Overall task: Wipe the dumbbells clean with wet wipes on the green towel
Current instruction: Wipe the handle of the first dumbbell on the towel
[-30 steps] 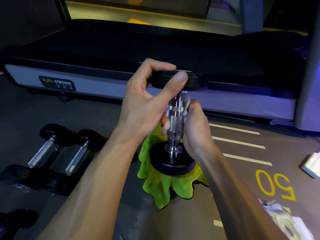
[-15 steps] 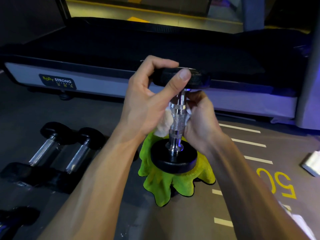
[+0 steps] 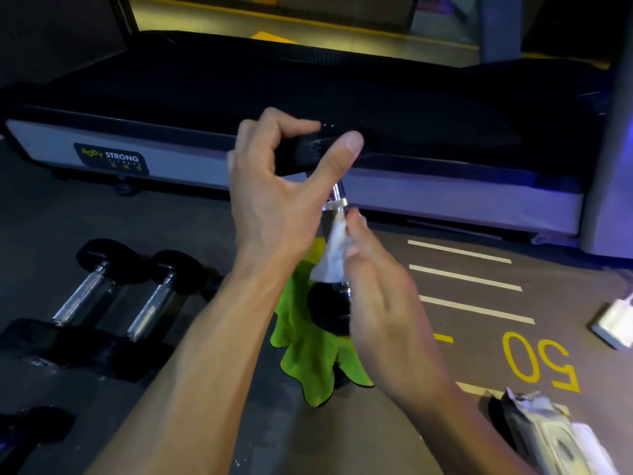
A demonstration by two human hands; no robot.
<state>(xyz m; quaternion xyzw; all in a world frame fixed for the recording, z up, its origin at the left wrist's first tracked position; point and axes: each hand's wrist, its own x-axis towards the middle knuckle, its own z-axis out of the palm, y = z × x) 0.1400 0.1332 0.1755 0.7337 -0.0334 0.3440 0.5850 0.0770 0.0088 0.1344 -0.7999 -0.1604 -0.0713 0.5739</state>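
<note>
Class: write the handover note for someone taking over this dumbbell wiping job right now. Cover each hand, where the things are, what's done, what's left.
Left hand grips the top head of the upright dumbbell, which stands on the green towel.
Right hand holds a wet wipe against the chrome handle.
Done: cannot tell.
Left: two dumbbells lie on the floor to the left, off the towel; wipe pack lies at the lower right.

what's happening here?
A person is cleaning a dumbbell stood on end on the green towel. The left hand grips its top head to steady it, while the right hand holds a wet wipe against the chrome handle. Two more dumbbells lie on the floor to the left, and a wipes pack sits at lower right.
</note>
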